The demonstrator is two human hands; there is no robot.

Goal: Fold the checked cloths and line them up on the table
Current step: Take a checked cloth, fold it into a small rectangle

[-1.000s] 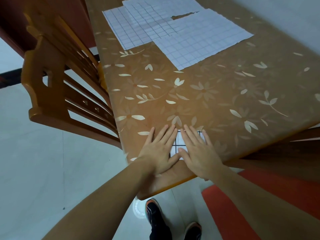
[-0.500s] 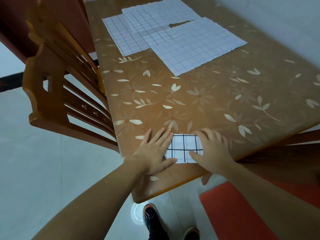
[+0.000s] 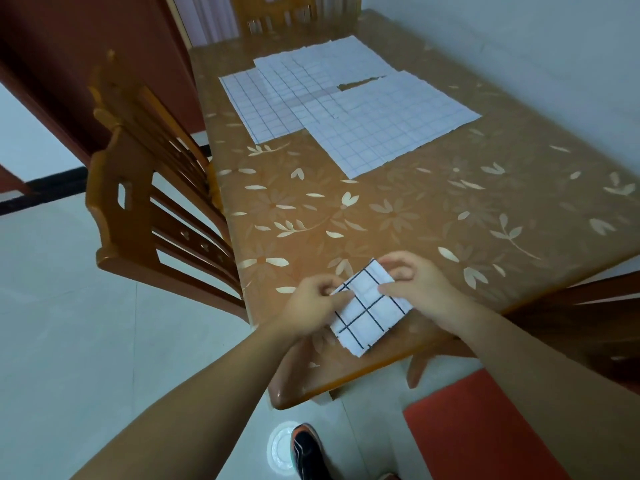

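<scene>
A small folded white cloth with black checks (image 3: 370,315) is held tilted just above the near corner of the table (image 3: 450,216). My left hand (image 3: 317,299) pinches its left edge and my right hand (image 3: 412,284) grips its far right corner. At the table's far end, three unfolded checked cloths lie flat and overlapping: one at the left (image 3: 256,105), one at the back (image 3: 325,69) and one at the front right (image 3: 391,123).
A wooden chair (image 3: 145,188) stands against the table's left side and another chair (image 3: 277,15) at the far end. A red chair seat (image 3: 467,427) is at the lower right, by my shoe (image 3: 308,452). A white wall runs along the right.
My hands pressed flat on the folded cloth, then slid apart; now both grip its edges and have lifted and turned it. The view has tilted up, showing more of the table.
</scene>
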